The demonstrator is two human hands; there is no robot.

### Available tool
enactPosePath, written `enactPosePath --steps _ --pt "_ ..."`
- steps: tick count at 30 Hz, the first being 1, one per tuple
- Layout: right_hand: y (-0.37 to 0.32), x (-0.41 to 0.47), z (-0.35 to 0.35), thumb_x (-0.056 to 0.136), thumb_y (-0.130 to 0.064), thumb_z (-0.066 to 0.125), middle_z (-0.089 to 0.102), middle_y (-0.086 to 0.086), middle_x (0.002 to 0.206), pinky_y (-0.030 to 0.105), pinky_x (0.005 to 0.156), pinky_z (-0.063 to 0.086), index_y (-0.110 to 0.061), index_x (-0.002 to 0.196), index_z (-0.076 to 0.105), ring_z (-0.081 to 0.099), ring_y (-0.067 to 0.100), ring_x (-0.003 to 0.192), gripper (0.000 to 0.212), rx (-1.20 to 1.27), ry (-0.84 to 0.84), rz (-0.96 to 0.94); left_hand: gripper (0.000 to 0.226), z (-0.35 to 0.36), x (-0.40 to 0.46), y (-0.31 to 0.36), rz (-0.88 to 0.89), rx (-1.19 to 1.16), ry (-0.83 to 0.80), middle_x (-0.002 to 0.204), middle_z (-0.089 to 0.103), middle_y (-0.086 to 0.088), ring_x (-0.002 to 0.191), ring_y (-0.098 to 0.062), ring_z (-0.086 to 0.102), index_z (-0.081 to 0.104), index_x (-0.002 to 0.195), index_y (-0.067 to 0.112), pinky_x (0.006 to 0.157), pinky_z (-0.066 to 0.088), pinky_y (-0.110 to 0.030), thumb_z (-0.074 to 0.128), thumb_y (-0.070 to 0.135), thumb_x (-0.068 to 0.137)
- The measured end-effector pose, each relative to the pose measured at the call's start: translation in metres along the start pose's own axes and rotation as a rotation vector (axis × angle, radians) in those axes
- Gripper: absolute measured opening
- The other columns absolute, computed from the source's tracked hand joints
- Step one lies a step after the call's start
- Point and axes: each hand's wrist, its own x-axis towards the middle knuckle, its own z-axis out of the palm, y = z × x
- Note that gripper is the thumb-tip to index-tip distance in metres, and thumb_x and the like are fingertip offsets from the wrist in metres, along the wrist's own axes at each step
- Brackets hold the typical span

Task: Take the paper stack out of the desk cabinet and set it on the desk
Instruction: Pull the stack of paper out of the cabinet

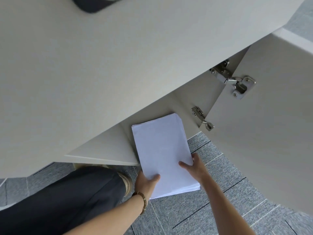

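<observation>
Both forearms reached in from the near edge, and each hand gripped the paper stack (pixel 163 153) at its near end. On the left hand (pixel 145 181) the thumb lay on top of the sheets and the fingers (pixel 155 177) were clamped around the near left edge; on the right hand (pixel 194 164) the thumb pressed the top sheet and the fingers (pixel 195 157) curled over the stack's right edge. A bracelet (pixel 143 200) sat on the left wrist.

At that moment the stack hung tilted, its near half out over the carpet (pixel 211 209) and its far end at the mouth of the cabinet (pixel 183 106), just past the front edge of the shelf (pixel 101 150) that showed to the stack's left. Whether the far end rested on anything could not be told. By my reading, the withdrawal was nearly done. The next move called for lifting the stack clear of the opening and over the desk (pixel 101 65) edge above it, with the grip kept firm so that loose sheets did not fan out.

As for the cabinet itself, the visible part of the shelf was bare, and no other contents showed in the part that could be seen. Its door (pixel 262 141) stood open to the stack's right, two hinges (pixel 235 82) showing. On the desk, far above the stack, lay a dark, blurred object (pixel 94 4).
</observation>
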Motion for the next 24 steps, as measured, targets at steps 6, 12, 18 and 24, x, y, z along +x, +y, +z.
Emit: enactPosePath --steps 6,12,18,24 --pt "-0.012 -0.039 0.007 0.079 -0.019 0.077 0.066 0.012 0.112 0.044 0.079 0.057 -0.009 0.119 0.048 0.066 0.031 0.093 0.05 0.033 0.132 -0.024 0.042 -0.02 -0.031 0.027 0.146 0.133 -0.072 0.117 0.067 -0.008 0.099 -0.02 0.063 0.05 0.121 0.008 0.086 0.048 -0.025 0.07 0.007 0.084" --pt "-0.044 -0.107 -0.01 0.081 -0.016 0.073 0.062 0.011 0.109 0.038 0.075 0.05 -0.008 0.124 0.045 0.06 0.029 0.09 0.052 0.055 0.103 -0.007 0.049 -0.064 -0.084 0.066 0.192 0.244 -0.183 0.124 0.063 0.0 0.112 -0.018 0.061 0.049 0.127 0.014 0.1 0.049 -0.033 0.073 0.016 0.085" --pt "-0.087 -0.205 -0.034 0.083 -0.014 0.07 0.055 0.005 0.103 0.031 0.073 0.038 -0.005 0.125 0.044 0.053 0.025 0.088 0.05 0.104 0.168 -0.067 0.05 -0.116 -0.16 0.111 0.293 0.286 -0.24 0.121 0.067 0.0 0.112 -0.019 0.063 0.055 0.126 0.013 0.094 0.048 -0.03 0.077 0.015 0.081" --pt "-0.108 -0.318 -0.055 0.077 -0.02 0.068 0.063 0.007 0.109 0.03 0.07 0.045 -0.015 0.12 0.053 0.06 0.028 0.094 0.046 0.178 0.25 -0.167 0.032 -0.162 -0.257 0.143 0.371 0.229 -0.316 0.103 0.07 0.002 0.089 -0.01 0.066 0.063 0.111 0.015 0.072 0.052 -0.021 0.075 0.004 0.083"
